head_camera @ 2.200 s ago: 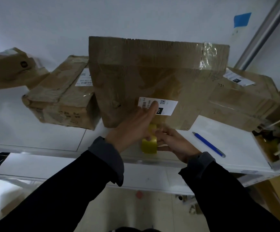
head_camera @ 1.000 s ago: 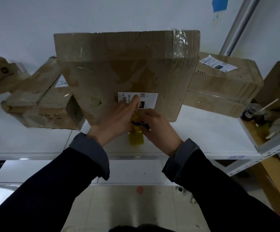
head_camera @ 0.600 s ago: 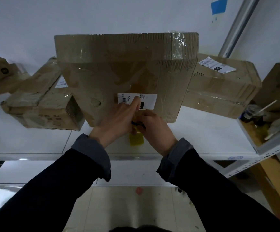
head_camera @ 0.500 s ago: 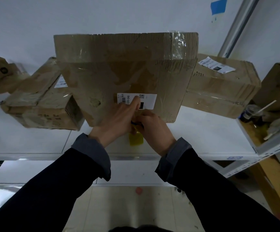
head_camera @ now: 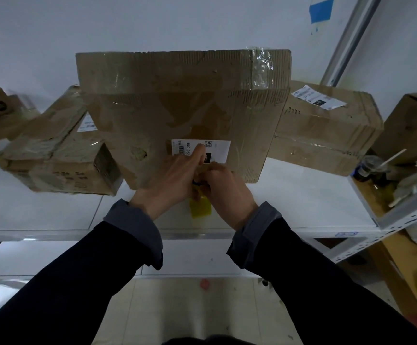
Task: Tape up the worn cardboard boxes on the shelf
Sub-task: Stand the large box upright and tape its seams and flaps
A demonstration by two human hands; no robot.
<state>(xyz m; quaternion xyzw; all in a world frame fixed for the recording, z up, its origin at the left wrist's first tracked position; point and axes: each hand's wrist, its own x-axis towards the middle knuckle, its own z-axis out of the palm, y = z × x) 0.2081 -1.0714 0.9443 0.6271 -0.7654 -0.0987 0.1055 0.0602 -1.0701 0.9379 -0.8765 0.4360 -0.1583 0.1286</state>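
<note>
Large worn brown cardboard box [head_camera: 177,108] upright on white metal shelf [head_camera: 302,207], white barcode label [head_camera: 218,150] on its near face. Left hand [head_camera: 175,178] with forefinger pressed on label; right hand [head_camera: 224,190] curled beside it, touching. Yellow tape roll [head_camera: 200,207] under both hands. Smaller cardboard boxes left [head_camera: 53,155] and right [head_camera: 327,130].

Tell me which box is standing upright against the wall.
The middle box, with the left hand on its label; the others lie flat.
</note>
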